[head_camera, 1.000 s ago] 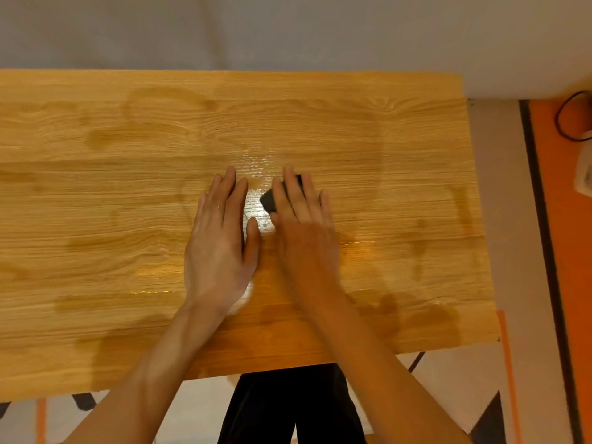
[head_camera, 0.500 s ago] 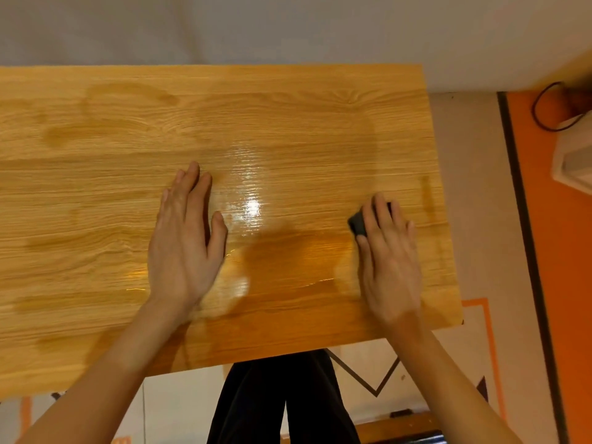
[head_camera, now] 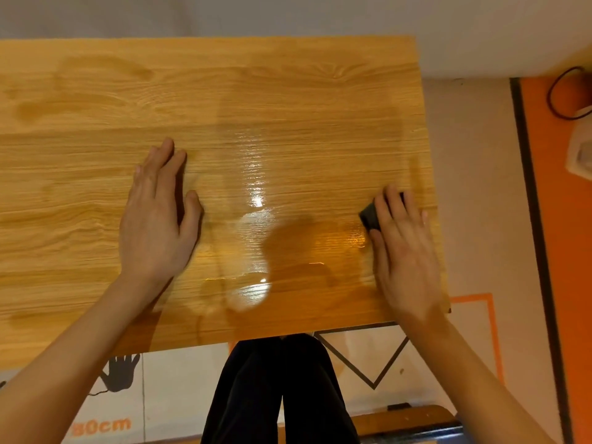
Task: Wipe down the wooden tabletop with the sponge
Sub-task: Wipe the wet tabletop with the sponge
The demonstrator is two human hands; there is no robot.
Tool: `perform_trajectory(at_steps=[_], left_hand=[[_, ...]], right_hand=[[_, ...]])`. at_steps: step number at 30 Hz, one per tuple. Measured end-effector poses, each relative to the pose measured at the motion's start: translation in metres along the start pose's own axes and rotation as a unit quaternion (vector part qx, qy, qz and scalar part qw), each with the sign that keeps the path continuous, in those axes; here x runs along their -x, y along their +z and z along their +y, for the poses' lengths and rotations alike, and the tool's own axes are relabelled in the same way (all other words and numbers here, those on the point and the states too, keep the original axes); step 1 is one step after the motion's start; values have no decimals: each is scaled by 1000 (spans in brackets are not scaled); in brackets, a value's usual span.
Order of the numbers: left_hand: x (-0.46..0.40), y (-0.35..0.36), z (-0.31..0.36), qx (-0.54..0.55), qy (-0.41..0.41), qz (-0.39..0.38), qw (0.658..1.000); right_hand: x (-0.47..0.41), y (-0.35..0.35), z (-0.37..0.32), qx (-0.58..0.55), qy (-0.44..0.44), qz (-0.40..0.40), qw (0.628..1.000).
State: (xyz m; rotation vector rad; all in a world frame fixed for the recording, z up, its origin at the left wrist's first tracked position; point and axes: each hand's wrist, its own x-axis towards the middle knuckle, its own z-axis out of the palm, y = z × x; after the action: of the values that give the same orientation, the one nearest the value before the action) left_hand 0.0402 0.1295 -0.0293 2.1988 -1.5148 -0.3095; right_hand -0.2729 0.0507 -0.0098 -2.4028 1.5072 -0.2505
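Currently the right hand (head_camera: 402,248) lies flat on the wooden tabletop (head_camera: 224,100) close to its right edge, fingers straight and pressing down on the sponge (head_camera: 370,216). Sponge is dark and mostly covered; only a corner shows at the thumb side of the fingers, so its long axis cannot be told. Left hand (head_camera: 157,216) rests flat on the board left of centre, fingers straight and together, holding nothing, apparently bracing. Well apart from the right hand. Between the two hands: a glossy wet band (head_camera: 256,193) with bright highlights, running toward the near edge. Darker damp patches (head_camera: 105,68) also at the far left of the board. Far right corner area reads duller, possibly drier, though glare makes this uncertain. Key relation: sponge sits under the right hand only, at the right-hand limit of the surface, with almost no board left beyond it to the right. Judgement: any next stroke must run back leftward toward the resting left hand, or away from the body toward the far edge. Right hand is the working one; left would have to lift or shift if the stroke carries through its spot. Person's dark trousers (head_camera: 275,389) visible below the near edge. Orange floor (head_camera: 563,251) and a cable (head_camera: 557,91) to the right.
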Motion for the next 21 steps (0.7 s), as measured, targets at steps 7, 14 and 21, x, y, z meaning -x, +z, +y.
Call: perform_trajectory(at_steps=[7,14,21], left_hand=[[-1,-1,0,-8,2,0,1000],[-1,-1,0,-11,0,-1,1000],[7,-6,2,-1,-2,-20,1000]], right_hand=[[-127,-1,36,2,4,29,1000],[21,-11,33,-24,26,19,999],[-94,-8,49,-4,6,30,1000]])
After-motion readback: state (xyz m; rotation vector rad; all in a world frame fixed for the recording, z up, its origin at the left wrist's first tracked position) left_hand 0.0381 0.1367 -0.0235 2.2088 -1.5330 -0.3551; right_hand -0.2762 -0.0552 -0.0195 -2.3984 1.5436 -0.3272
